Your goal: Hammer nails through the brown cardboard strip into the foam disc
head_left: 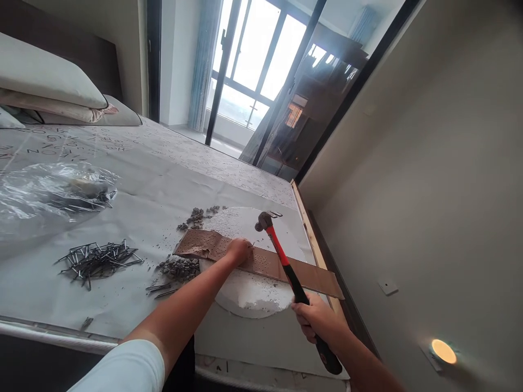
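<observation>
My right hand (316, 321) is wrapped round the handle of a hammer (280, 247) with a red and black grip. The hammer's dark head is raised above the cardboard strip, beyond my left hand. My left hand (240, 251) is closed in a pinch on a nail, of which only a thin bit shows at the fingertips. It rests on a brown cardboard strip (302, 272) dotted with small holes. Under the strip lies a round white foam disc (253, 302) with a rough, crumbled surface.
A pile of nails (98, 260) lies at the left, with a few loose nails (163, 290) nearer the disc. Grey crumbled lumps (180, 268) sit beside the strip. Behind are a clear plastic bag (53, 190) and folded bedding (49, 76). A wooden rail (308, 228) and wall border the right.
</observation>
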Available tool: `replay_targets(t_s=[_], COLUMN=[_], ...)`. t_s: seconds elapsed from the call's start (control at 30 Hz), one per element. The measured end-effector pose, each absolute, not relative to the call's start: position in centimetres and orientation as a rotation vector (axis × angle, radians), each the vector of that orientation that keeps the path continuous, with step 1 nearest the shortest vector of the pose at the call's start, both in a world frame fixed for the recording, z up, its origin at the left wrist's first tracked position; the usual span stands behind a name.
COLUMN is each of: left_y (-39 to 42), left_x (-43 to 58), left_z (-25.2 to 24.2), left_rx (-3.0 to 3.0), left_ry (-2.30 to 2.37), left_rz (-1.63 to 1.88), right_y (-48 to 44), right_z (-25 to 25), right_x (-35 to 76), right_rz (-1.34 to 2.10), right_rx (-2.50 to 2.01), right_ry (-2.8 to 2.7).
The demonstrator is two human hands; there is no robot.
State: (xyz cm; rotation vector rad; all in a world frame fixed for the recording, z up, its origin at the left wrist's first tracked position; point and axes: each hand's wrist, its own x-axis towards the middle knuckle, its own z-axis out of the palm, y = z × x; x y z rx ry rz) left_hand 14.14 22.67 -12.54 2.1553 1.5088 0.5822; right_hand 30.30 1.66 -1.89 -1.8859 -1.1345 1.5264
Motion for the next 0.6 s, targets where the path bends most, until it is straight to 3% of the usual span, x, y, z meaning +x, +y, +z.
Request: replay_targets(t_s=[0.6], left_y=[22.91], left_x=[13.75], left_z=[-12.84], left_rx=[2.173], left_ry=[1.423], left_rz=[0.634], right_y=[1.55], right_z=[-1.98], right_x=[30.08], right_rz=[1.515], right_rx=[-1.877], right_ry=[-1.120])
